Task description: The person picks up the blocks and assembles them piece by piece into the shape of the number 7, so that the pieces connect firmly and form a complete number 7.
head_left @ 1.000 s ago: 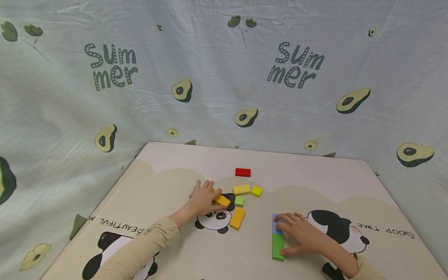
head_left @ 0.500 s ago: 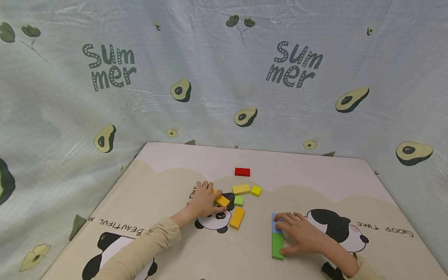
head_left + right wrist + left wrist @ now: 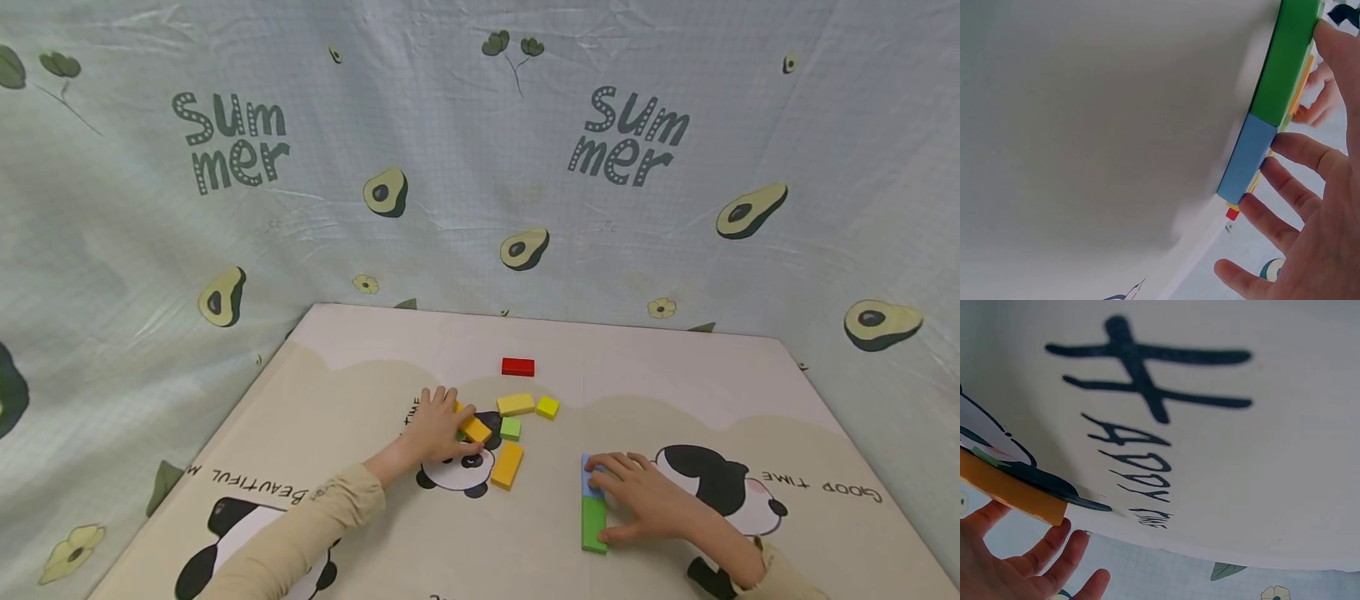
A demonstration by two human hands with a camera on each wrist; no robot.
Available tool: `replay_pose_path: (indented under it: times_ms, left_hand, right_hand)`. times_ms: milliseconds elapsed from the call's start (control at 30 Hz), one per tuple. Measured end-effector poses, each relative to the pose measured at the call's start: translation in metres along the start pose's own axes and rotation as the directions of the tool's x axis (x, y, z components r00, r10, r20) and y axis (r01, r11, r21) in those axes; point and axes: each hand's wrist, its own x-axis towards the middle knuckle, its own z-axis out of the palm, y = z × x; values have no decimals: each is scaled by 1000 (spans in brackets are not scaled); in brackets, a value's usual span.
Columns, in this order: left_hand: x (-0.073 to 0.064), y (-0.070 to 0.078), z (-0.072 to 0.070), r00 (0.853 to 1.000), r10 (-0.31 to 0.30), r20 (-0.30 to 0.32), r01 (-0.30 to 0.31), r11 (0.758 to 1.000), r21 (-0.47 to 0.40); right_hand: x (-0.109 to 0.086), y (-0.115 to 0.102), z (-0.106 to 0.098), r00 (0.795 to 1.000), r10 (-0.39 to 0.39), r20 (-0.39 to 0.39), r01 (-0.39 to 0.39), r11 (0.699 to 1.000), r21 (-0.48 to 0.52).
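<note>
My left hand (image 3: 437, 429) is at an orange block (image 3: 475, 430); index finger and thumb touch it, with the other fingers spread. In the left wrist view, the orange block (image 3: 1013, 494) lies along the fingertips. A bit of green shows beside it, mostly hidden by the hand. My right hand (image 3: 648, 500) rests beside a blue block (image 3: 591, 477) and a green block (image 3: 593, 525), which lie end to end. In the right wrist view, outstretched fingers touch the blue block (image 3: 1247, 156), and the thumb touches the green block (image 3: 1288, 62).
Between the hands lie a second orange block (image 3: 507, 466), a small light green block (image 3: 510, 428), a pale yellow block (image 3: 516, 404) and a small bright yellow block (image 3: 547, 407). A red block (image 3: 517, 367) lies farther back. A patterned cloth (image 3: 450, 150) hangs behind the table.
Both hands and all the blocks keep their places on the table. Only the head view has shifted very slightly.
</note>
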Motion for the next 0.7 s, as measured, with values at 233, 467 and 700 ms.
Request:
replay_pose_path:
  times_ms: [233, 467, 700]
  left_hand:
    - [1, -2, -3, 999, 6, 32, -4, 999, -44]
    - [-1, -5, -7, 999, 47, 0, -47, 997, -65]
    - [-1, -8, -12, 981, 156, -113, -165, 983, -76]
  right_hand:
    - [2, 0, -1, 999, 20, 34, -21, 999, 25]
    - [2, -3, -4, 999, 28, 40, -29, 999, 37]
    - [2, -3, -5, 998, 36, 51, -38, 999, 35]
